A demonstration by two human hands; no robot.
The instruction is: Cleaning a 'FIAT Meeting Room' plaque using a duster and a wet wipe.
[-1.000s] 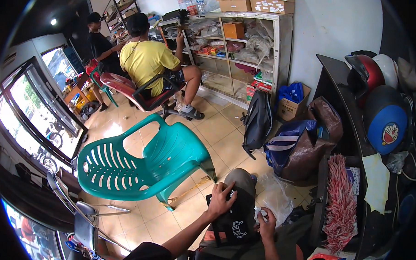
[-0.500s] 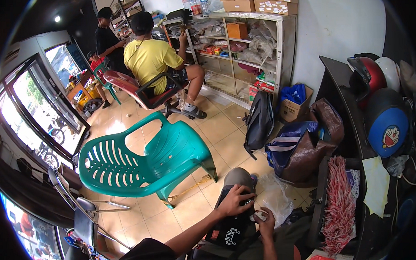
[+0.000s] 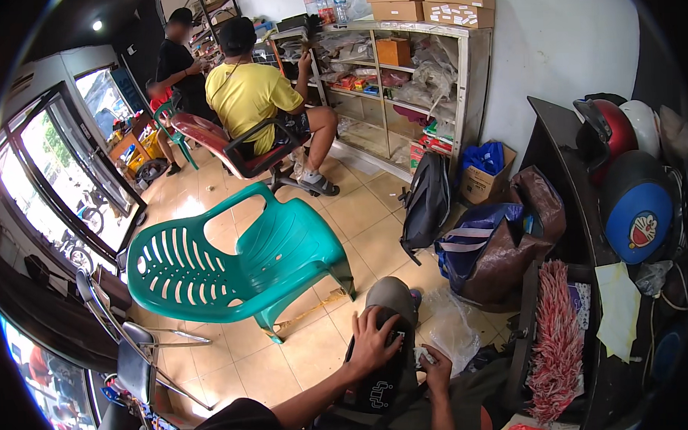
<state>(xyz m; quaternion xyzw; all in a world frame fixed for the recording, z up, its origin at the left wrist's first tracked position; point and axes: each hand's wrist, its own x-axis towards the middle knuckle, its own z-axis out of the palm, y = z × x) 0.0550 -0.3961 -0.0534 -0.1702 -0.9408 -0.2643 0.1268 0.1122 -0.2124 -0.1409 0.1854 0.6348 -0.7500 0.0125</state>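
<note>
A long black thing with white lettering lies across my lap and over my raised knee; its exact kind I cannot tell. My left hand grips its upper part from above, the fingers spread and bent over it. Beside its right edge, my right hand is closed on a small crumpled white cloth or tissue, pinched between thumb and fingers. A clear plastic bag lies on the floor just beyond my right hand.
A green plastic chair stands in front of me, a folding chair to the left. At the right are bags, a backpack, a red-and-white duster and helmets on a desk. A person in yellow sits by a shelf cabinet.
My left hand has shifted left and slightly up on the black thing, off its right edge. My right hand stays beside it, with more of the white cloth or tissue showing.
</note>
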